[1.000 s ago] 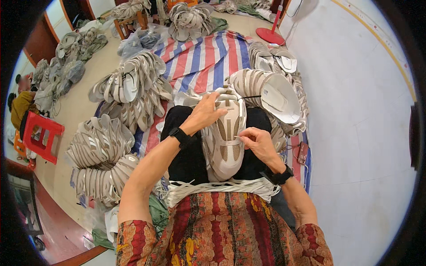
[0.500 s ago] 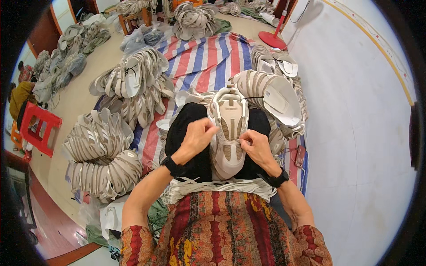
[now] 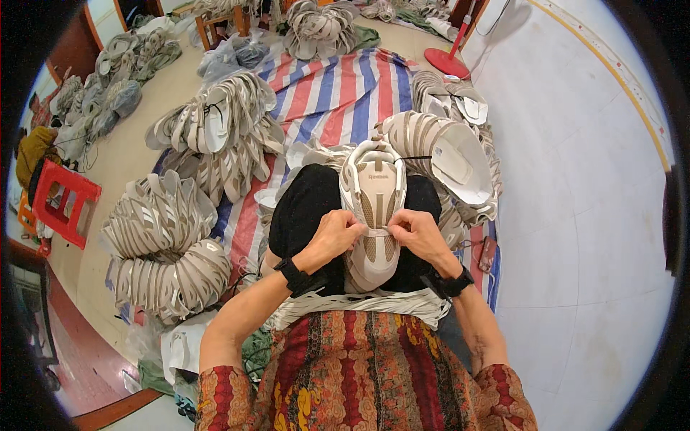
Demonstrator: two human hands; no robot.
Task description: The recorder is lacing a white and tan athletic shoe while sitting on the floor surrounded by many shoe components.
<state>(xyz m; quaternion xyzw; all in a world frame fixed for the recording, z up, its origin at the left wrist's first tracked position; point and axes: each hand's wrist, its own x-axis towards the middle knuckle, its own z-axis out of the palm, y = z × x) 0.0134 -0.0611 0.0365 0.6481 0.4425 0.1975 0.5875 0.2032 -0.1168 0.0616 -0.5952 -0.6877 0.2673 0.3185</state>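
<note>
A beige and brown shoe upper lies between my knees, its toe toward me. Across its lower part runs a pale flat shoelace. At the left edge of the upper, my left hand is closed in a pinch on the shoelace's left side. My right hand pinches the lace at the opposite edge. Both hands sit at about the same height, and the fingertips partly hide the lace ends. A bundle of white laces rests across my lap.
Strung stacks of shoe uppers stand at the left and right on a striped tarp. A phone-like red object lies by the right wall. Farther off are a red stool, a red stand base and a seated person.
My left hand has come down and right to the lace and now pinches it. The right hand stays at the right edge, nearly still. The lace now lies straighter across the upper.
</note>
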